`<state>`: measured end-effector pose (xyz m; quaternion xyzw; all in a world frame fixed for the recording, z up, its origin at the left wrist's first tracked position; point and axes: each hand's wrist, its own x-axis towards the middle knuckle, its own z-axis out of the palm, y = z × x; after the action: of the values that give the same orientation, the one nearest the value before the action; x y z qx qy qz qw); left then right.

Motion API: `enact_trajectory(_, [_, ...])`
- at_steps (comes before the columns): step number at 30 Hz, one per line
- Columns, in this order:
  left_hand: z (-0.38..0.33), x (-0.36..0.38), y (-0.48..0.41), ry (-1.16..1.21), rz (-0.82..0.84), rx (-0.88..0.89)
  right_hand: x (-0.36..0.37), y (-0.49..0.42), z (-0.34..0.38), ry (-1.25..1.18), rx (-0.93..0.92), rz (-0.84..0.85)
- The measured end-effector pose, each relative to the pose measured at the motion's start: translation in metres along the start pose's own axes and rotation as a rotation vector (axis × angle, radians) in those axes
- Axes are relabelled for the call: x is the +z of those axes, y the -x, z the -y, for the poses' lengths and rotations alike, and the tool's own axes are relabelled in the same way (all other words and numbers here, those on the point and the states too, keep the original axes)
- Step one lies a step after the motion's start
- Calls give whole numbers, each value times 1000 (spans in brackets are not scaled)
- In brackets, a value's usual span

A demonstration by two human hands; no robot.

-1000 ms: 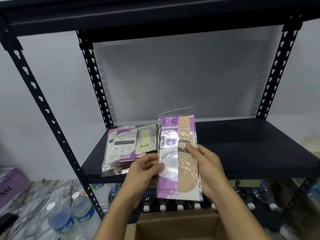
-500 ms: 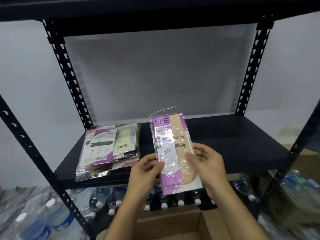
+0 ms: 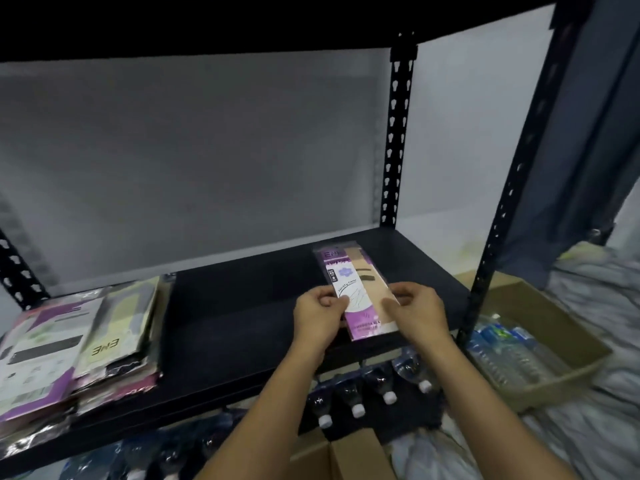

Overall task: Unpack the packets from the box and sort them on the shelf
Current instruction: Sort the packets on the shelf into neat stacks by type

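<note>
The black shelf (image 3: 242,306) carries a stack of packets (image 3: 79,341) at its left end, reaching its front edge, while below its front edge lie capped water bottles (image 3: 374,393) and the flaps of a cardboard box (image 3: 346,455). Near the shelf's right end and well apart from the stack, a purple and beige packet (image 3: 358,292) lies lengthwise just behind the front edge. The left hand (image 3: 320,315) pinches its left edge and the right hand (image 3: 415,311) its right edge, both closed on it.
</note>
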<state>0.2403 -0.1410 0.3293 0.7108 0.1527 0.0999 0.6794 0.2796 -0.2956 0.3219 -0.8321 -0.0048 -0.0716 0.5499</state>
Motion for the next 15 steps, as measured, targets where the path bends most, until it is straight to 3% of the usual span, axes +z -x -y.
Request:
enact_trajectory(7, [14,62,-64,-437,-43,118,-15,-56,-28,166,-32,-76])
enact_trajectory(15, [37,77,-92,-930,-190,224,1,-86,-53,308,-122,-51])
